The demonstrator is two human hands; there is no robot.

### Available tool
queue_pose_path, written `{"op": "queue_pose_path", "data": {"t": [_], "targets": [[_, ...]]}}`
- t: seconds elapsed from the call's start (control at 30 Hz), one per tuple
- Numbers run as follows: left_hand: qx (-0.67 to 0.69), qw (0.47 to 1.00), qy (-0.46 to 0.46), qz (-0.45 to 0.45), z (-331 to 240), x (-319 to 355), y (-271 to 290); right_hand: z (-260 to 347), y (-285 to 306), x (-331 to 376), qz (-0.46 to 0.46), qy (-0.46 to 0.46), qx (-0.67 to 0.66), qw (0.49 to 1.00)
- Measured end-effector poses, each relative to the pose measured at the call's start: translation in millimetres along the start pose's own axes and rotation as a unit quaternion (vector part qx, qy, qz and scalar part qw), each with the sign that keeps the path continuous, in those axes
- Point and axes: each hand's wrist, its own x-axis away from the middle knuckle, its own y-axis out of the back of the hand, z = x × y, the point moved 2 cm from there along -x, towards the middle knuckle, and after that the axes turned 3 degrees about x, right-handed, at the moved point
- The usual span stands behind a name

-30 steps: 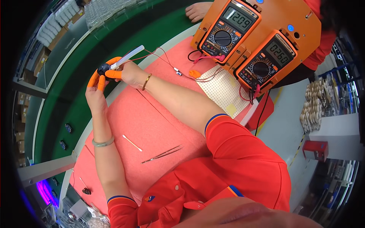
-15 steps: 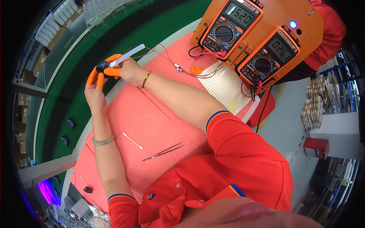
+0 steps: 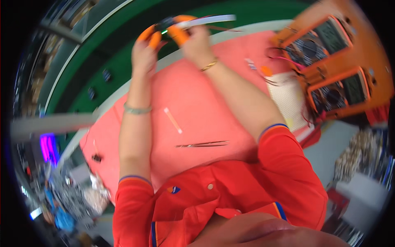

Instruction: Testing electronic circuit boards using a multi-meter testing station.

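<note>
Both my hands are at the far edge of the pink mat, fingertips covered in orange finger cots. My left hand [image 3: 144,51] grips a small dark electronic part [image 3: 165,24] that shows a small green light. Beside it, my right hand [image 3: 196,43] is closed round a long whitish translucent stick [image 3: 216,19], which points right; its fingers also come up against the dark part. Thin red wires run near the stick, blurred. Nearer to me on the mat lie a cotton swab [image 3: 173,120] and metal tweezers [image 3: 201,144].
Two orange multimeters [image 3: 314,45] stand on an orange holder at the right, by a perforated cream sheet [image 3: 287,99]. Beyond the pink mat [image 3: 197,103] runs a green belt [image 3: 119,57] carrying small dark parts [image 3: 107,75]. A small black piece [image 3: 97,157] lies at left.
The view has turned, so everything sits differently and blurs. Both hands still hold the dark part and the stick; a green light now shows on the part.
</note>
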Motion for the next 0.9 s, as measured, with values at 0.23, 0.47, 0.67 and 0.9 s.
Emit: {"op": "queue_pose_path", "data": {"t": [0.23,0.47,0.67,0.9], "targets": [[0.177,0.98,0.01,0.089,-20.9,6.4,-0.6,-14.5,17.4,-12.6,-0.118,-0.196,-0.092,0.969],[0.45,0.874,0.144,0.108,-11.2,7.1,-7.3,-26.8,21.0,-8.1,-0.121,-0.193,-0.096,0.969],[0.36,0.928,0.083,0.051,3.9,-0.9,-2.3,-37.7,26.1,-10.1,-0.141,-0.234,-0.139,0.952],[-0.329,0.936,0.061,-0.113,0.2,0.9,11.5,-31.7,15.6,-7.3,-0.096,-0.241,-0.113,0.959]]}}
